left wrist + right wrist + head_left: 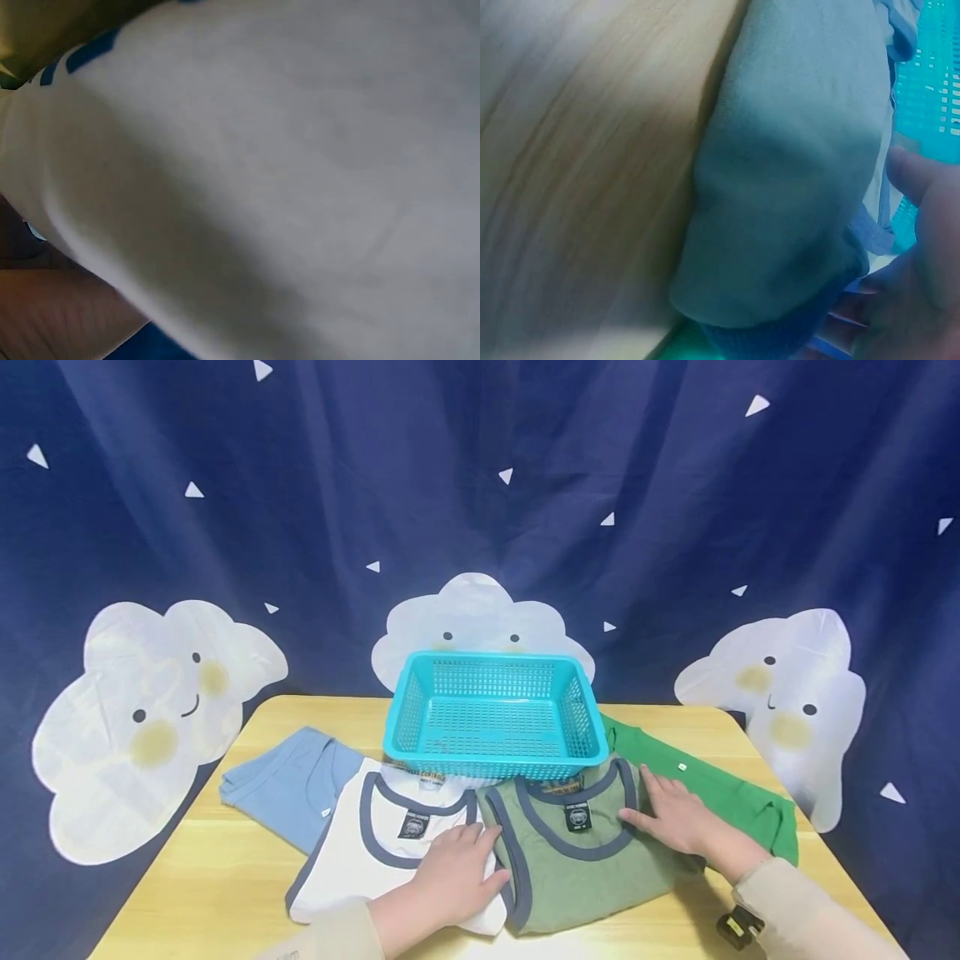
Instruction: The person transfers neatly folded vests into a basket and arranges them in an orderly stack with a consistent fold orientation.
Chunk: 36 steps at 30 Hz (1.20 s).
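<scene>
Four garments are laid about a turquoise basket [495, 722]. At its front left, a blue garment [288, 785] is placed, partly overlapped by a white top [333, 868], on which the left hand [453, 872] is rested, fingers extended, nothing grasped. Before the basket's right half, an olive top [592, 885] is touched along its edge by the right hand [678, 814], fingers outstretched, grip released. Right of the basket, a green garment [727, 781] is seen.

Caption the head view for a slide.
Left hand on a white tank top, right hand on an olive-green tank top, a turquoise plastic basket behind.
</scene>
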Tool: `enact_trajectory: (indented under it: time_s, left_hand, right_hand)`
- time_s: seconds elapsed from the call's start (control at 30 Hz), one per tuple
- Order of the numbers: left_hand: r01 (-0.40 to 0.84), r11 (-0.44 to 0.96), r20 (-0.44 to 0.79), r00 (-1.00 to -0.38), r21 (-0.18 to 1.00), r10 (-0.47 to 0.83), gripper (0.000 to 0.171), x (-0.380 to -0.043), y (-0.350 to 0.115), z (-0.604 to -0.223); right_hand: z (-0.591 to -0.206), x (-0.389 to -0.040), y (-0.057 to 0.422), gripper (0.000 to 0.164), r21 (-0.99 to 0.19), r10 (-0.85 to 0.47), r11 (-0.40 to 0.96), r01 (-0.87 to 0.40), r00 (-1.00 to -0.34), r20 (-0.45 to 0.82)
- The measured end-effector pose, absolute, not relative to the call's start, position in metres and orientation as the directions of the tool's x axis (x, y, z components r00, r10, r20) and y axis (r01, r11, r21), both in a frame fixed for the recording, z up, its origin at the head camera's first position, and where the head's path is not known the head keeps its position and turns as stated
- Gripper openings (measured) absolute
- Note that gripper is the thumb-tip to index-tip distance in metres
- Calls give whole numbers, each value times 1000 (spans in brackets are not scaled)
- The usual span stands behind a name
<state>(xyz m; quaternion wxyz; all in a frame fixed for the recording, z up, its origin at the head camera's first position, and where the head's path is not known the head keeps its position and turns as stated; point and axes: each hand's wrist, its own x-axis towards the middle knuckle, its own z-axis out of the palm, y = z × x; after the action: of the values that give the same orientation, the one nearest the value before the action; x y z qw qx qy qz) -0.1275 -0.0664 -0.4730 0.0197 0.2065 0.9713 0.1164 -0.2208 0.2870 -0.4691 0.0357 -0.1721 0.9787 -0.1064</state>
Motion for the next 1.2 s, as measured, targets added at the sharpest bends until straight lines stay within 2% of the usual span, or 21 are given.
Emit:
enact_trajectory:
  time_s: [0.23, 0.4, 0.53, 0.67, 0.83, 1.07, 1.2]
  left_hand:
    - [382, 884, -15, -916, 269, 401, 66, -130, -59, -472]
    - [334, 873, -59, -924, 355, 378, 68, -130, -52, -471]
    - [301, 865, -79, -930, 402, 360, 67, -132, -47, -471]
    - [278, 849, -49, -941, 449, 334, 61, -135, -44, -472]
    - [250, 811, -23, -951, 529, 308, 57, -137, -40, -473]
    - [154, 721, -62, -963, 676, 264, 62, -138, -36, -469]
    - [77, 629, -91, -969, 774, 232, 73, -138, -34, -470]
  right_hand:
    - [-475, -226, 289, 86, -242, -316, 920, -308, -949, 6]
    - [-475, -231, 291, 62, -281, -257, 927, -249, -966, 8]
    - [-472, -234, 294, 48, -303, -182, 941, -149, -980, -81]
    - [-467, -236, 295, 48, -305, -126, 949, -74, -980, -154]
    - [-463, -238, 294, 53, -302, -110, 952, -51, -977, -181]
    - [-466, -241, 294, 52, -348, -121, 936, -50, -975, -186]
    - [-464, -241, 293, 46, -363, -127, 930, -56, -976, -175]
